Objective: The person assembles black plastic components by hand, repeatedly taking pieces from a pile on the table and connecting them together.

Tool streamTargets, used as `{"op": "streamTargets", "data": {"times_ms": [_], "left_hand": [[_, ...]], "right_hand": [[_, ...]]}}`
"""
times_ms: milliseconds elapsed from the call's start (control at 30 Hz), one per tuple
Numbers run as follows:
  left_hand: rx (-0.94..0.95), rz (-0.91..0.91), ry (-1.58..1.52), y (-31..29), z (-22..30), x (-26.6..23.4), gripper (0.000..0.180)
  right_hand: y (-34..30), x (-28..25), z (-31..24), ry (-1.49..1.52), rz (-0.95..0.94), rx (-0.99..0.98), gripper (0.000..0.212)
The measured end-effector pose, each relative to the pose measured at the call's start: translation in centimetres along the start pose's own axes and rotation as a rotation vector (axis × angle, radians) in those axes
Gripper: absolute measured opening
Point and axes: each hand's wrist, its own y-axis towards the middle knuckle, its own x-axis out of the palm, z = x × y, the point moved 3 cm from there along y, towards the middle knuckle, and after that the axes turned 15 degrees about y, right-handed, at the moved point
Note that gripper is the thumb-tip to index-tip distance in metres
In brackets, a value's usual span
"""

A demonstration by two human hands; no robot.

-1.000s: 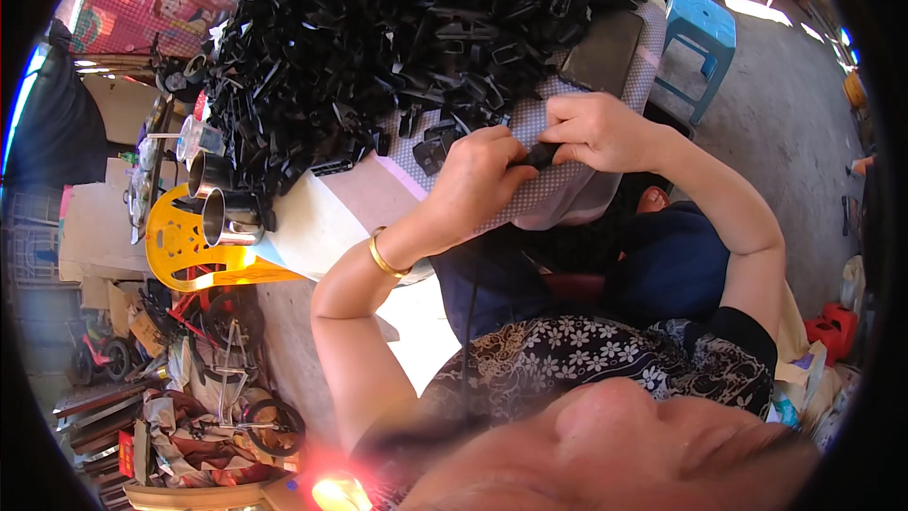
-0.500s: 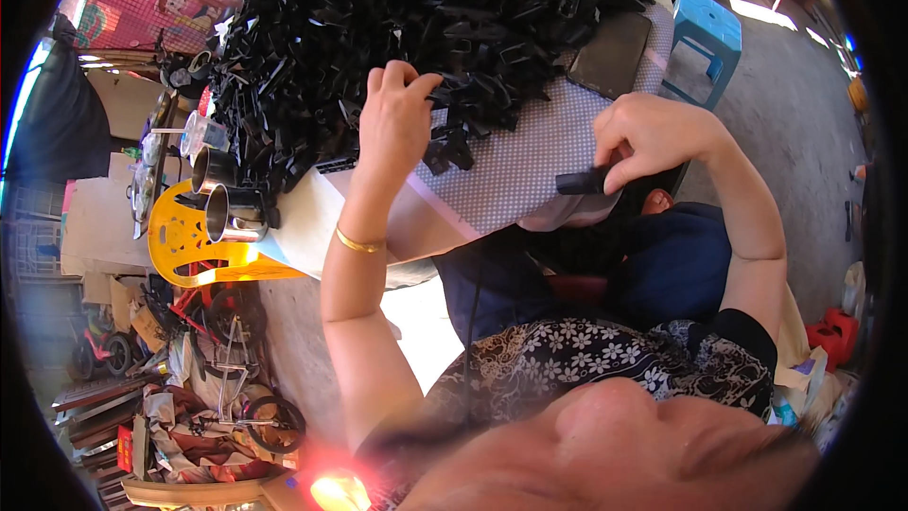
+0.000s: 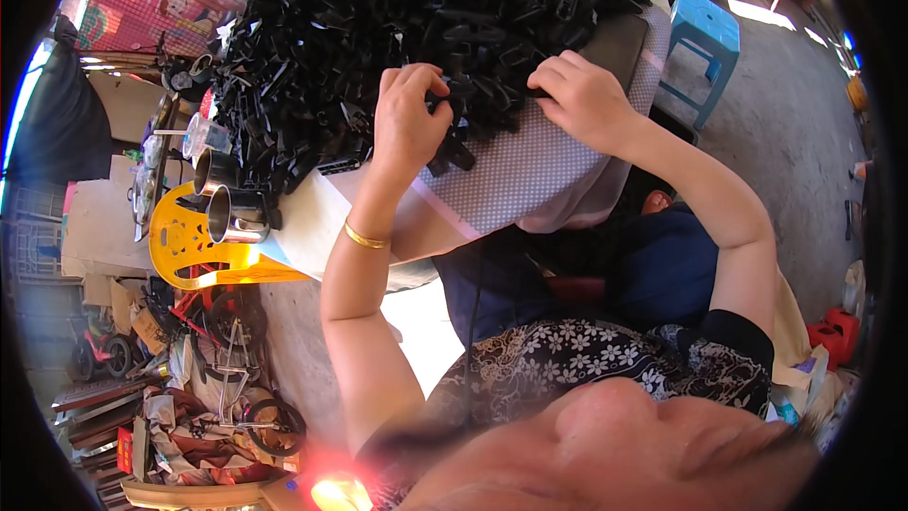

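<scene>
A big heap of black plastic parts (image 3: 378, 9) covers most of the table. At the heap's near edge my left hand (image 3: 409, 123), with a gold bangle on its wrist, is curled, thumb and fingers closed round a small black plastic part. My right hand (image 3: 588, 106) is over the heap's right edge, its fingers bunched with a dark bit of a black part at the tips. Just below my left hand, a loose black part (image 3: 456, 155) lies on the patterned cloth (image 3: 530, 175). A dark flat phone-like slab (image 3: 619, 45) is partly hidden behind my right hand.
Two metal cups (image 3: 235, 213) stand at the table's left corner, beside a yellow plastic chair (image 3: 175, 232). A blue stool (image 3: 705, 38) stands off the right edge. Bicycles (image 3: 232, 322) and piled goods fill the lower left. A red jug (image 3: 832, 331) sits far right.
My right hand has moved up and left, from the table's near edge to the heap; the black part it held there is gone from that place. My left hand's fingers have closed slightly.
</scene>
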Motion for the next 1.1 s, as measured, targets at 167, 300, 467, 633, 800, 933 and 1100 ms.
{"op": "streamTargets", "data": {"times_ms": [167,300,467,633,800,933,1100], "left_hand": [[-0.085,-0.051,-0.058,0.1,0.3,0.0,0.02],[-0.094,0.067,-0.097,0.3,1.4,-1.2,0.027],[0.371,-0.025,-0.312,-1.6,5.6,0.3,0.033],[0.467,-0.204,-0.337,-2.7,7.6,0.9,0.028],[0.193,-0.181,-0.3,-3.0,6.7,-0.3,0.027],[0.13,-0.344,-0.27,-3.5,6.4,0.0,0.019],[0.215,-0.291,-0.321,-3.2,6.7,1.0,0.015]], "right_hand": [[-0.4,-1.8,-0.6,0.478,0.012,0.252,0.022],[-1.8,-2.2,-1.0,0.579,-0.111,0.404,0.023],[-2.2,-3.0,-0.3,0.391,-0.239,0.364,0.024],[-2.9,-3.5,-0.1,0.225,-0.13,0.154,0.025],[-2.7,-3.7,-2.0,0.336,-0.163,0.096,0.021],[-2.3,-4.1,-2.5,0.265,-0.218,0.071,0.019],[-2.0,-2.3,-2.0,0.393,-0.217,0.001,0.019]]}}
